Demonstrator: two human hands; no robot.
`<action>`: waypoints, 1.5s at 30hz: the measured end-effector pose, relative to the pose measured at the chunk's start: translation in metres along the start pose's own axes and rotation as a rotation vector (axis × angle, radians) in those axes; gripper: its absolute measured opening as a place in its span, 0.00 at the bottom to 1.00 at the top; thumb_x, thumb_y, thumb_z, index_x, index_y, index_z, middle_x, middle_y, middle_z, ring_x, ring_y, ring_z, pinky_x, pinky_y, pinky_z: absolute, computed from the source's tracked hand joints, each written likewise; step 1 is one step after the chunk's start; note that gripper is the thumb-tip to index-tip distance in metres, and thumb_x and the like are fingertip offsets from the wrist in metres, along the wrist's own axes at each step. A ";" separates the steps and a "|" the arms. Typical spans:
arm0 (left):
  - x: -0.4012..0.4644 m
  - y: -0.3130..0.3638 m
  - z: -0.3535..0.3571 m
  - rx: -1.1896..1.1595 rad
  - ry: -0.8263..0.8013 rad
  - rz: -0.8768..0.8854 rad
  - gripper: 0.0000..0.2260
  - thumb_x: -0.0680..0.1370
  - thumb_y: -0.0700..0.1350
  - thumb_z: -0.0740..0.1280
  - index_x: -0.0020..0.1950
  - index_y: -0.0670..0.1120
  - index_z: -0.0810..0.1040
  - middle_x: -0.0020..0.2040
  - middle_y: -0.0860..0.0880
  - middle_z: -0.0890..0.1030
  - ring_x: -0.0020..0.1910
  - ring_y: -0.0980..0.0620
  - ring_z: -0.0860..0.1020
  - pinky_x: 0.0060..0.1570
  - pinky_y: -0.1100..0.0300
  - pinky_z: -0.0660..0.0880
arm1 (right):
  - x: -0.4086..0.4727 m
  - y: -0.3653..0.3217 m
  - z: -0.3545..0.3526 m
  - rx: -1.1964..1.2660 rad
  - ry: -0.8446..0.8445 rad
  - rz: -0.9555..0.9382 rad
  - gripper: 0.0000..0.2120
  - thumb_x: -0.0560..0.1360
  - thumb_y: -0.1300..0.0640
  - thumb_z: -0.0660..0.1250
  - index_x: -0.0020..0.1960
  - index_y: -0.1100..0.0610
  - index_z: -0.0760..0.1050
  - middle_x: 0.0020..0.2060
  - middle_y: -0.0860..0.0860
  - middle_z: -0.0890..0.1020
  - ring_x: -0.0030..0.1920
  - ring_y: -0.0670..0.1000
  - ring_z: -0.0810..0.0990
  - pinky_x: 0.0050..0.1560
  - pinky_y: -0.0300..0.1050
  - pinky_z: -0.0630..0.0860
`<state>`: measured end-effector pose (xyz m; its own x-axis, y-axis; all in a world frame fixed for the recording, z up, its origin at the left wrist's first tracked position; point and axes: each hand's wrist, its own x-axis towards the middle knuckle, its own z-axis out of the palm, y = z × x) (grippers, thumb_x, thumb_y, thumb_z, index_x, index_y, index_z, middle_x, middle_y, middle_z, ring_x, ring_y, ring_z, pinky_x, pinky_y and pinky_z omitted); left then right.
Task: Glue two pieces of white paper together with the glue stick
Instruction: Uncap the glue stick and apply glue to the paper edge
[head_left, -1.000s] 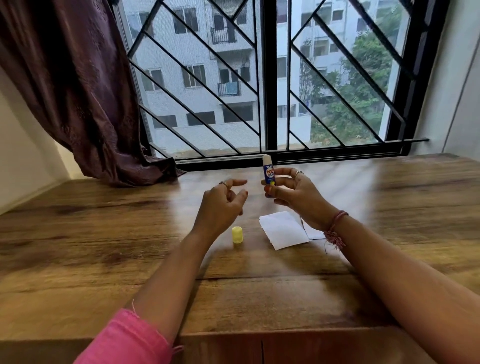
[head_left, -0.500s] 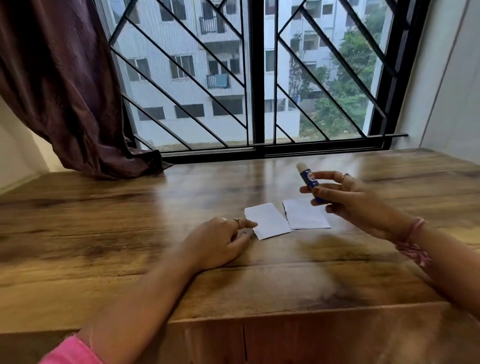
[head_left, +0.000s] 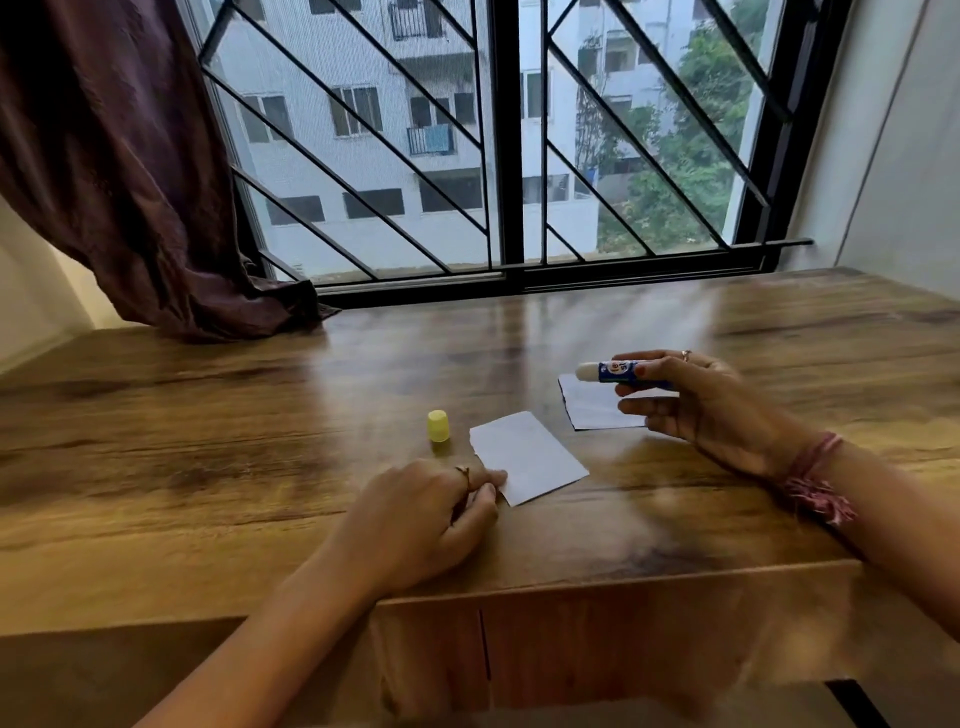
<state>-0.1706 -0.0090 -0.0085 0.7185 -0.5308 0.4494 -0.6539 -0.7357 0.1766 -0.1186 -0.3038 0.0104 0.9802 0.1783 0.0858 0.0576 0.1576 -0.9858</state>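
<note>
Two small white paper pieces lie apart on the wooden table (head_left: 208, 426). The nearer paper (head_left: 527, 456) sits at centre; my left hand (head_left: 415, 514) rests on the table with its fingertips pressing that paper's near-left corner. The second paper (head_left: 597, 408) lies further right, partly hidden behind my right hand (head_left: 696, 405). That hand holds the uncapped blue-and-white glue stick (head_left: 618, 372) sideways above the second paper, white tip pointing left. The stick's yellow cap (head_left: 438, 426) stands on the table just left of the nearer paper.
A barred window (head_left: 498, 156) runs along the table's far edge. A dark maroon curtain (head_left: 119, 171) hangs at the far left and drapes onto the table corner. The table's front edge (head_left: 571, 587) is close below my left hand. A wall stands at right.
My left hand came down from mid-air onto the table and pulled the nearer paper away from the other. My right hand swung right and tipped the glue stick from upright to sideways.
</note>
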 end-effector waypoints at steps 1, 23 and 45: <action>-0.001 0.002 -0.002 -0.049 -0.007 -0.007 0.16 0.78 0.51 0.58 0.60 0.52 0.81 0.37 0.63 0.77 0.37 0.59 0.74 0.25 0.70 0.57 | 0.000 0.001 0.001 0.000 -0.007 0.005 0.14 0.72 0.56 0.66 0.56 0.58 0.81 0.45 0.55 0.85 0.42 0.51 0.84 0.35 0.38 0.78; 0.020 -0.034 -0.002 -0.163 -0.176 0.002 0.18 0.73 0.65 0.59 0.58 0.62 0.79 0.23 0.52 0.70 0.27 0.57 0.73 0.27 0.65 0.62 | 0.013 0.003 0.015 -0.089 -0.072 -0.015 0.08 0.67 0.58 0.70 0.46 0.55 0.82 0.34 0.52 0.76 0.31 0.45 0.74 0.30 0.37 0.75; 0.026 -0.034 0.000 -0.151 -0.176 -0.131 0.28 0.65 0.73 0.59 0.58 0.62 0.78 0.23 0.54 0.67 0.27 0.63 0.70 0.28 0.65 0.59 | 0.022 0.018 0.044 -0.618 -0.001 -0.179 0.07 0.75 0.60 0.66 0.42 0.63 0.78 0.21 0.48 0.75 0.20 0.44 0.71 0.22 0.35 0.69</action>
<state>-0.1303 0.0023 -0.0027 0.8209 -0.5099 0.2571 -0.5710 -0.7389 0.3578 -0.1041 -0.2548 0.0008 0.9451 0.2024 0.2566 0.3193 -0.4037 -0.8574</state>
